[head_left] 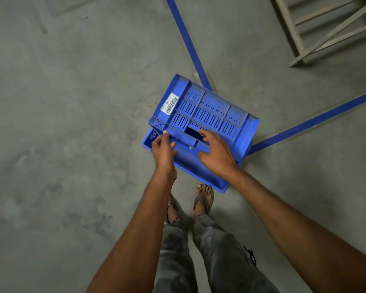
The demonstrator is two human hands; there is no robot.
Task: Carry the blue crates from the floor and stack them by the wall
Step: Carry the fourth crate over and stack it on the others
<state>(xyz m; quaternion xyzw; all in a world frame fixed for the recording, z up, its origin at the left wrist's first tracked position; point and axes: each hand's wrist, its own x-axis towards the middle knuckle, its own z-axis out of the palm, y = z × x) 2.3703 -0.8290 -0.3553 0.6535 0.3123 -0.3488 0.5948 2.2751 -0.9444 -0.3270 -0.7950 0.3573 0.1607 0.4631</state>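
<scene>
Fingers [205,134] spread wide, a worker's right hand [217,152] hovers over the dark handle slot [193,132] of a blue crate [209,111], gripping nothing yet. The left hand [163,148] is at the crate's near left corner, fingers loosely bent, one fingertip touching the rim rather than closing round it.

The crate sits low in front of the worker, tipped so that a slatted wall faces up, with a barcode label [170,103] near its far left corner. Whether its lower edge rests on the concrete floor [72,123] or is just off it cannot be made out. It lies where two blue tape lines [188,43] meet, just ahead of the worker's sandalled feet [203,197]. A pale wooden frame [294,39] stands well apart, at the far right. No wall or stack is in sight.

The pick-up looks barely begun. To do it well, the right fingers should hook fully through the slot, and the left hand should shift to a matching hold on the opposite side, not the corner. That way the crate levels as it rises instead of swinging. With toes exposed so near the lower rim, a firm two-handed hold before lifting seems wise.
</scene>
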